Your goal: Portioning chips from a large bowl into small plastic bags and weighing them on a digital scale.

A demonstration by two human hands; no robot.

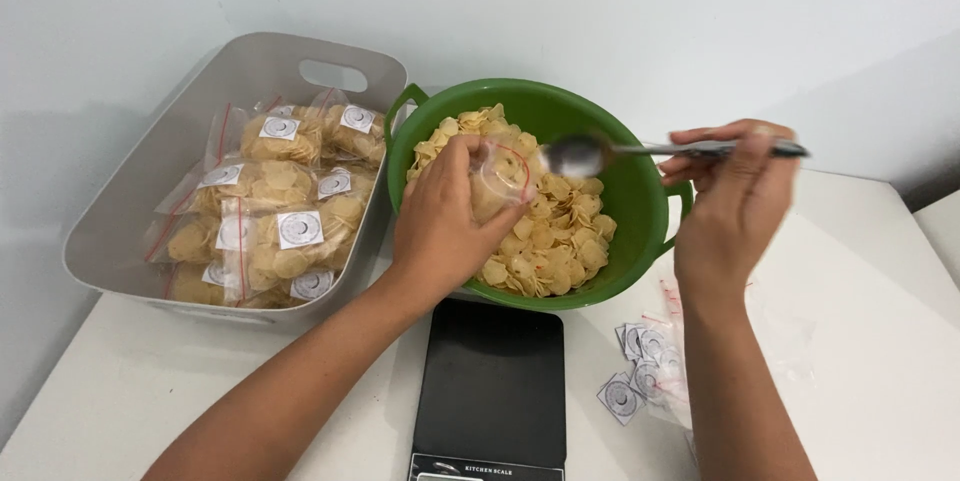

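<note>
Right, your left hand (440,226) is wrapped around a small clear bag (497,179) part-filled with chips, held over the green bowl (640,203); your right hand (730,191) pinches the handle end of a metal spoon (600,153), its scoop right at the bag's mouth. Bag looks light, limp and slippery, chips brittle, so grip loosely around the filled lower part. The black scale (492,381) sits on the tabletop (870,271) just below the bowl.

Chip-filled clear bag (497,181) beside metal spoon (580,154)

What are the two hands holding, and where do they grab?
Left hand grips a clear bag around its side; right hand pinches the spoon by its handle end.
</note>
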